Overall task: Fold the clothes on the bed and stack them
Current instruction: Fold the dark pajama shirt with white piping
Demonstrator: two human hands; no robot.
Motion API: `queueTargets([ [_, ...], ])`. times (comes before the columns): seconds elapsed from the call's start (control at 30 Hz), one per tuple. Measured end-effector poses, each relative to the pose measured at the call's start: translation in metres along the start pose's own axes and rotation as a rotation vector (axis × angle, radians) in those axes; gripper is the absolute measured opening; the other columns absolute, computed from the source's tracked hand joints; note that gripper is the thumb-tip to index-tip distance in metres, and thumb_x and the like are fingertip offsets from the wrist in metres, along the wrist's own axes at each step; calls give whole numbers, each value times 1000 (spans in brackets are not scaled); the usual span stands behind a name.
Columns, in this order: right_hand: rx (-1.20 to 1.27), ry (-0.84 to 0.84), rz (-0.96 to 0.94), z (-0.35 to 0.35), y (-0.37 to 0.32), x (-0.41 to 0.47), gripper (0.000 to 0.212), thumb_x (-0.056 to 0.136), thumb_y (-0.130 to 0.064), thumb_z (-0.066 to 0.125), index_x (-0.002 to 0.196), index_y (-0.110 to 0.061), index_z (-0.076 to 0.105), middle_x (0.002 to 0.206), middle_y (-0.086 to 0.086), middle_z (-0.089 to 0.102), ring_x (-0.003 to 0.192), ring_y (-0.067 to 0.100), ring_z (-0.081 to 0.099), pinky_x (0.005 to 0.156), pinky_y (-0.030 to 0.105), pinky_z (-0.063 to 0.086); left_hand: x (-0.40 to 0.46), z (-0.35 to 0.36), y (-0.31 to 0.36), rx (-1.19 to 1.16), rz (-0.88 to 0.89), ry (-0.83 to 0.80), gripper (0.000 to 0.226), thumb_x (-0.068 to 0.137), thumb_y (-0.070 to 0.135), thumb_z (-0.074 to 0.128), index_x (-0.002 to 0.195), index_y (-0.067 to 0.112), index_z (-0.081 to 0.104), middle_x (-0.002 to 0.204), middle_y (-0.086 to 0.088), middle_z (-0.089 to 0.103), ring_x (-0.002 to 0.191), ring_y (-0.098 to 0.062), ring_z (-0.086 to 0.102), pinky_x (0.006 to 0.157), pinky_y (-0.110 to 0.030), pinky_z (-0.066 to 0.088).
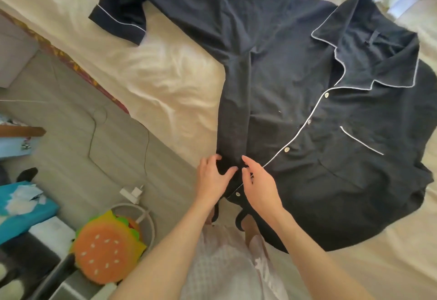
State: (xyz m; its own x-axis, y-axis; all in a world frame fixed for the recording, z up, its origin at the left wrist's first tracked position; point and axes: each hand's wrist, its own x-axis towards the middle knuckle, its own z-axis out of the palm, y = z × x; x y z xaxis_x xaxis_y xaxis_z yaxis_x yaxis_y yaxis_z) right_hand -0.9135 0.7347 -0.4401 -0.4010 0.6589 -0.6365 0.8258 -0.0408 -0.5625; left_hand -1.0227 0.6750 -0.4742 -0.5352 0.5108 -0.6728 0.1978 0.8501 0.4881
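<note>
A dark navy button-front pyjama shirt with white piping (307,115) lay spread face-up on the cream-sheeted bed (165,82) (one sleeve stretched away up-left). The left hand (212,176) and right hand (260,186) rested at its near hem, fingers spread and relaxed, gripping nothing.

- The bed (165,82) wears a cream sheet, rumpled into soft creases, bright where daylight falls on it.
- A patterned red and gold band (71,62) runs along the bed's left edge.
- Beside that edge the floor (78,120) is pale grey wood-look planks.
- A thin cable (93,134) loops over the floor to a white plug adapter (132,192).
- A burger-shaped cushion (106,247) lies near the bed's near-left corner.
- A teal box (23,214) sits at the far left.
</note>
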Motion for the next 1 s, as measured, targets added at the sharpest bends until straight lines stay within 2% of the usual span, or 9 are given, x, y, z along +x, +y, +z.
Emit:
queueTargets([
  [0.13,96,-67,68,-8,-3,-2,40,101,-28,34,141,-27,41,121,-8,62,81,-9,51,64,-3,36,2,3,-11,298,112,75,38,84,51,59,112,25,54,118,0,50,113,-19,43,92,-32,40],
  [0.23,101,-166,47,-13,-9,3,39,102,-27,31,140,-26,42,131,-9,56,110,-3,50,82,-4,29,4,-1,-31,371,137,-38,46,82,50,62,119,25,51,125,-1,44,120,-21,38,96,-34,38],
  [0.33,98,-214,42,-9,-15,8,40,102,-29,34,141,-24,42,136,-7,53,126,6,45,98,11,31,4,-8,-55,352,134,-65,31,87,36,62,112,19,60,120,-2,48,116,-21,42,94,-34,40],
  [0.47,-72,-166,-40,4,-19,9,42,101,-26,37,143,-22,39,147,-5,40,140,11,28,112,26,22,-6,-30,-74,-116,111,67,4,87,13,65,86,10,64,101,2,58,93,-8,51,82,-18,38],
  [0.57,-401,-124,-168,12,-14,7,47,101,-30,38,147,-22,31,156,-2,21,146,15,10,117,33,9,-20,-55,-87,-619,-123,57,17,90,10,59,75,16,57,80,4,63,80,-10,59,74,-22,47],
  [0.67,-553,-114,-216,17,-9,3,55,99,-38,40,149,-23,24,159,-1,10,147,18,2,117,39,6,-31,-76,-96,-853,-199,88,20,95,14,53,75,15,51,68,-2,59,74,-19,54,70,-29,42],
  [0.83,-792,-86,-230,18,-3,0,67,94,-45,48,150,-25,18,160,1,7,147,21,1,117,45,-1,-30,-96,-96,-494,-16,222,26,96,14,49,72,21,46,51,9,56,49,2,49,47,-11,33],
  [0.9,-887,-74,-226,14,0,-1,70,91,-42,54,150,-24,21,159,3,12,147,23,6,115,49,-3,-24,-108,-101,-395,17,277,28,95,11,51,72,26,48,59,10,56,57,3,52,53,-11,37],
  [1.0,-1016,-45,-225,5,3,-4,74,82,-27,69,146,-18,32,154,10,27,141,28,27,114,55,7,-14,-124,-106,-281,115,249,23,93,5,52,79,23,53,73,0,61,72,-17,56,67,-29,42],
])
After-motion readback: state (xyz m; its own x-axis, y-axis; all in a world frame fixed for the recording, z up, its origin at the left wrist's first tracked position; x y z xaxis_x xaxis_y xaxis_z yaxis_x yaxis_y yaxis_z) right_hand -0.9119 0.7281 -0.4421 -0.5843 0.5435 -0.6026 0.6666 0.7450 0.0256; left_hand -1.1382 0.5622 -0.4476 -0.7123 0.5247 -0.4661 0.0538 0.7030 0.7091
